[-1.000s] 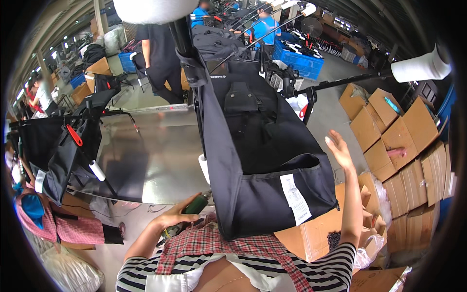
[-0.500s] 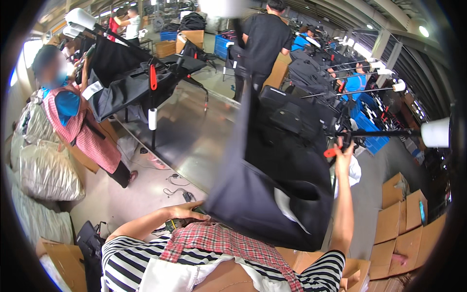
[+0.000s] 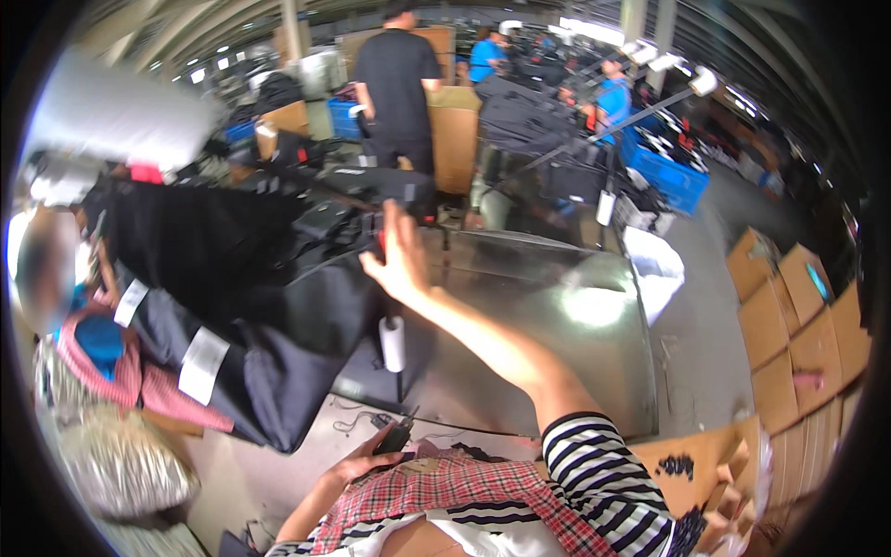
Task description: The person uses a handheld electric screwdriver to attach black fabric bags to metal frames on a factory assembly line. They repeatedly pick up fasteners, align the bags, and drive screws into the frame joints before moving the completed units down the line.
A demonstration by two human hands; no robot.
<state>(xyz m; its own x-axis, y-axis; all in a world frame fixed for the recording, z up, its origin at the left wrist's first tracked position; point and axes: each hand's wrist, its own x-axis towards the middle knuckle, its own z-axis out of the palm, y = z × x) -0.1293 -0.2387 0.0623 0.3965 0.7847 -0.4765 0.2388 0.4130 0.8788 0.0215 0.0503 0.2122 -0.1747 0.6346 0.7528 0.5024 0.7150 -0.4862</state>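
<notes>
My left hand [image 3: 355,461] is closed around a dark handheld power screwdriver [image 3: 394,438], its thin bit pointing up and away, low in front of my chest. My right arm stretches forward and left. At its end my right hand [image 3: 401,260] is open, fingers apart, beside the near right edge of a black fabric cart [image 3: 260,325] on a frame. A small red part shows beside its fingertips; whether they touch the cart I cannot tell. Two white labels hang on the cart's near side. A white-wrapped post [image 3: 393,343] stands at its right corner.
The cart stands on a shiny metal table [image 3: 520,306]. A co-worker in a pink checked apron [image 3: 102,367] stands at the left, a person in black [image 3: 397,88] beyond the table. Cardboard boxes [image 3: 789,325] are stacked at the right, a blue crate [image 3: 668,172] behind.
The black cart has gone from in front of me to the left side of the table. My right hand has let go of its frame. The view has turned right.
</notes>
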